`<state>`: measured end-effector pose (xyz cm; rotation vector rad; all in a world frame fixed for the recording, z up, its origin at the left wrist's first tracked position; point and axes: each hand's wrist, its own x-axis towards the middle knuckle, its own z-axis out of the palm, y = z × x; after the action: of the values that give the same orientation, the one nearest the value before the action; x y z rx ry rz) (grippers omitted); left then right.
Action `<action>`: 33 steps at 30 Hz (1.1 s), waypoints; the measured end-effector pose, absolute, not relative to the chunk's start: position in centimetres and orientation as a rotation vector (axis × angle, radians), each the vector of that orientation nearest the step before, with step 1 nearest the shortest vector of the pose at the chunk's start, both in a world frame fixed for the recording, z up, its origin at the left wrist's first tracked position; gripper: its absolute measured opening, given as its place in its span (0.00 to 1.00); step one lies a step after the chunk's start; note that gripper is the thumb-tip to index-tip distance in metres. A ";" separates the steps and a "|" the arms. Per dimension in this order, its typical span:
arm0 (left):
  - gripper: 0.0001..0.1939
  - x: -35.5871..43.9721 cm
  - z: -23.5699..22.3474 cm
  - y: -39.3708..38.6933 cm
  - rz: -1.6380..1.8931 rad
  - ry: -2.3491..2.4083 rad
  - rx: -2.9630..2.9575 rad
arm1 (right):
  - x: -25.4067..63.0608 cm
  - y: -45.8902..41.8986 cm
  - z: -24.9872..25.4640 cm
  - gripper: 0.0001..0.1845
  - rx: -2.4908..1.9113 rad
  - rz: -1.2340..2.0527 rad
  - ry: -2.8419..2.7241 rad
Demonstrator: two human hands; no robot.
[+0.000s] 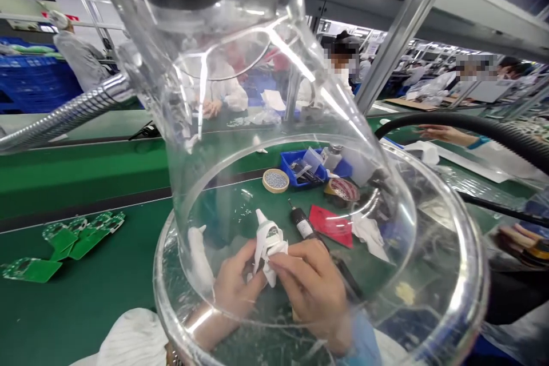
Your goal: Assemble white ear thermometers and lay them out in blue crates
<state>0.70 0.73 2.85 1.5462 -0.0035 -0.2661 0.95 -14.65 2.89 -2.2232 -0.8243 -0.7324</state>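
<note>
Through the clear plastic hood (pixel 180 166) I see both my hands close together over the green mat. Closed round a white plastic housing with a narrow tip (pixel 261 231) is my left hand (pixel 235 280). My right hand (pixel 315 283) pinches the right side of the same housing, where a white piece shows at the fingertips; I cannot tell whether it is loose or part of the housing. A black electric screwdriver (pixel 302 224) lies just beyond my right hand. Another white housing (pixel 199 254) rests left of my left hand.
Green circuit boards (pixel 86 243) lie at left. Behind my hands are a round dish of small screws (pixel 275 180), a blue bin (pixel 295 168), a tape roll (pixel 343 190) and a red sheet (pixel 330 225). A co-worker's hand (pixel 446 134) reaches in at right. A metal gooseneck (pixel 86 103) supports the hood.
</note>
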 end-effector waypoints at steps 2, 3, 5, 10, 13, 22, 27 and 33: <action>0.21 0.9 2.5 0.8 -0.299 -0.001 1.564 | 1.3 -15.0 3.0 0.11 -2.239 -0.811 -0.927; 0.21 0.9 2.4 0.8 -0.315 0.007 1.576 | 1.5 -15.2 3.0 0.11 -2.248 -0.839 -0.977; 0.21 0.9 2.0 0.8 -0.332 0.017 1.592 | 1.7 -15.6 3.0 0.11 -2.260 -0.864 -1.033; 0.19 0.6 0.9 0.5 -0.248 -0.041 1.620 | 1.5 -15.9 3.0 0.11 -2.208 -0.941 -0.994; 0.18 0.6 0.7 0.7 -0.208 -0.107 1.684 | 1.3 -15.3 2.9 0.11 -2.190 -0.997 -0.983; 0.17 0.7 1.2 0.8 -0.207 -0.132 1.701 | 1.9 -16.2 2.2 0.12 -2.215 -1.025 -1.057; 0.17 0.9 1.2 0.7 -0.195 -0.117 1.678 | 1.2 -16.5 3.1 0.11 -2.117 -0.798 -0.827; 0.17 1.1 1.3 0.8 -0.163 -0.040 1.682 | 0.2 -17.0 3.5 0.06 -1.993 -0.616 -0.495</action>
<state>1.12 0.80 1.34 1.6820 -0.0398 -0.1625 0.22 -17.02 3.45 -1.9934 -0.4954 -0.6163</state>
